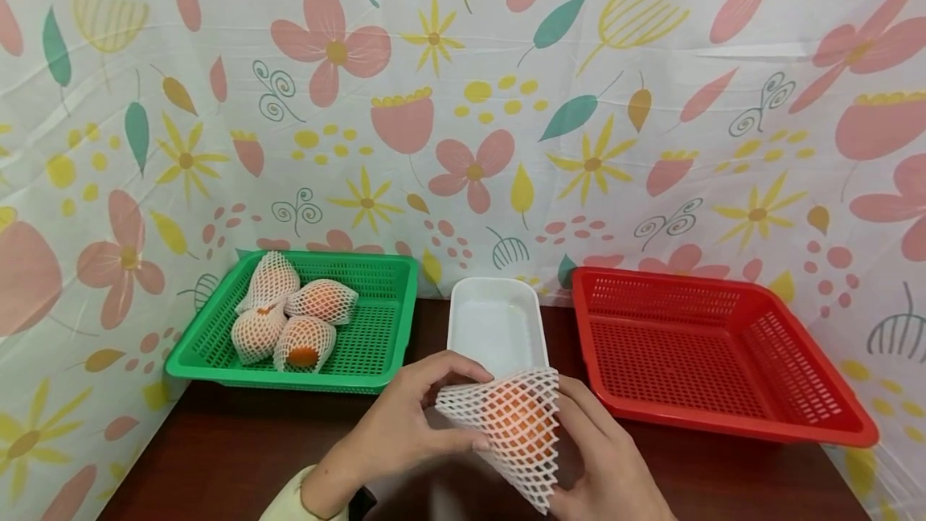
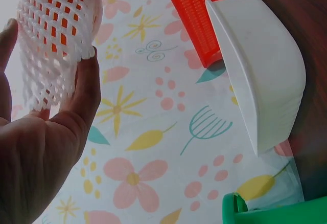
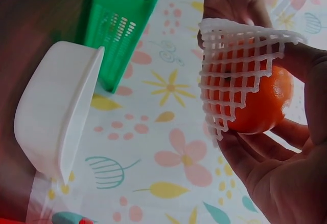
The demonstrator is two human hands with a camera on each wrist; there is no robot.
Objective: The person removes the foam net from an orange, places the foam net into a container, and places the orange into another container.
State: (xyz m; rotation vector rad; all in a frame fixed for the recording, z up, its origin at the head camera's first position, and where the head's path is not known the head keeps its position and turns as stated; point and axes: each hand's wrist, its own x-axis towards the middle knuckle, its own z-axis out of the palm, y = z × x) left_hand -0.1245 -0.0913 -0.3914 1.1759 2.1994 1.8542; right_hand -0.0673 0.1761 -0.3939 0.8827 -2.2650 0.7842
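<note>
An orange [image 3: 276, 98] sits partly inside a white foam net sleeve [image 1: 463, 400], held in front of the white tray in the head view. My left hand [image 1: 408, 416] grips the gathered end of the sleeve, thumb on the near side and fingers behind. On the other side, my right hand [image 1: 611, 461] curls round the orange and the sleeve's wide edge. The right wrist view shows bare, shiny peel on the side toward the right palm, with netting over the rest. From the left wrist, orange colour shows through the mesh.
A green basket [image 1: 376, 380] on the left holds several net-wrapped fruits [image 1: 321, 301]. The white tray [image 1: 495, 316] stands in the middle, and a red basket [image 1: 673, 352] is at the right. Behind them hangs a flower-printed cloth [image 1: 463, 47]. The tabletop [image 1: 239, 449] is dark brown.
</note>
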